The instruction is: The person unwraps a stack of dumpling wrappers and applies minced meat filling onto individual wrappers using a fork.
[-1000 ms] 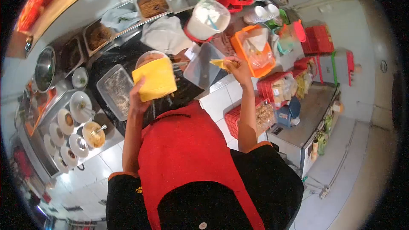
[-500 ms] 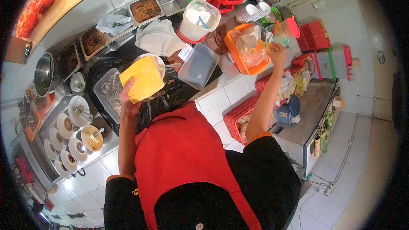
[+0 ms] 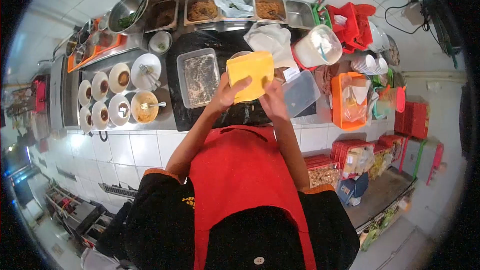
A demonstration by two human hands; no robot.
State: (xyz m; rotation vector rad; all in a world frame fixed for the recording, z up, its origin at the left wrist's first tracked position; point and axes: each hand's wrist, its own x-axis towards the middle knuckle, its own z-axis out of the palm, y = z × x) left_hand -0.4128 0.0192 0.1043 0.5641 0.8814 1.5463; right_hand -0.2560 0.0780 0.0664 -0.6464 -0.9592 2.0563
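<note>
Yellow sheets [image 3: 257, 67] up over black counter, between both hands, near-square, no clear long axis | L hand [image 3: 228, 91] gripping lower-left side, thumb across face | R hand [image 3: 274, 99] at lower-right edge, equally near; pinch or mere touch, can't tell | bowl [image 3: 241, 54] just behind, partly hidden

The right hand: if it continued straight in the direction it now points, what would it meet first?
Most likely the yellow sheets, whose edge lies at the right hand; beyond, the crumpled white cloth seems next, though depth is unclear here.
</note>
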